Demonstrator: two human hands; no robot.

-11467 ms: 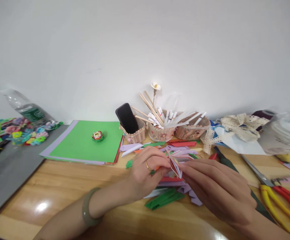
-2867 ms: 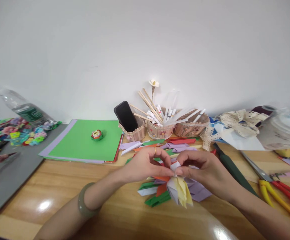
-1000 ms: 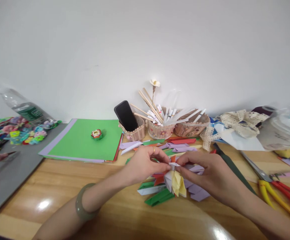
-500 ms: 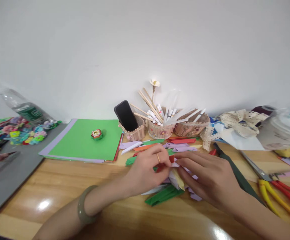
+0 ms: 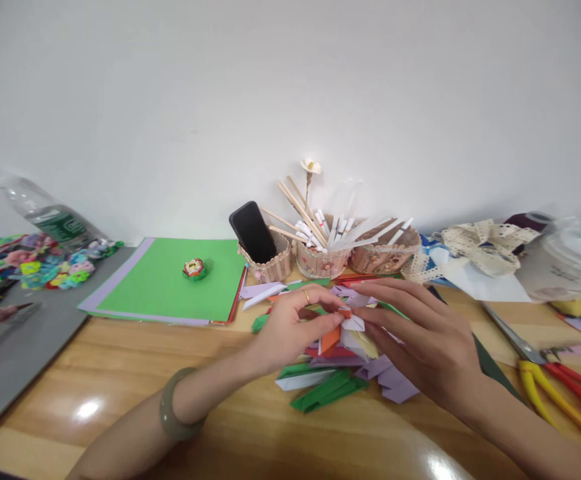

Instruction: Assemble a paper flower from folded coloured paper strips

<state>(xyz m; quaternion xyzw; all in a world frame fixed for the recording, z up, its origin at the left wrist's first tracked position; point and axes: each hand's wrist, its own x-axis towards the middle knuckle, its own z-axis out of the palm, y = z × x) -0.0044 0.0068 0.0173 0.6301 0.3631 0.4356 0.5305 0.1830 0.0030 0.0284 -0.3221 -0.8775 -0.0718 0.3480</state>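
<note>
My left hand [image 5: 290, 328] and my right hand [image 5: 415, 340] meet over a pile of folded paper pieces [image 5: 330, 385] on the wooden table [image 5: 120, 380]. Between them they pinch a folded paper bundle [image 5: 343, 333] of orange, white, yellow and lilac layers. Thumb and fingers of the left hand press on its orange side. The right hand's fingers curl over the white and yellow side, hiding most of it. A ring is on the left hand and a green bangle [image 5: 175, 413] on the left wrist.
Behind the hands stand three small baskets with a black phone [image 5: 253, 233], sticks and paper rolls [image 5: 320, 230]. A green sheet [image 5: 170, 280] with a small paper flower [image 5: 195, 269] lies at left. Lace [image 5: 485, 243], a plastic cup [image 5: 565, 263] and scissors [image 5: 560, 390] lie at right; a bottle [image 5: 50, 217] at far left.
Both hands lifted slightly from the pile and turned the bundle; its orange layer now faces me and the yellow layers are mostly covered by the right hand.
</note>
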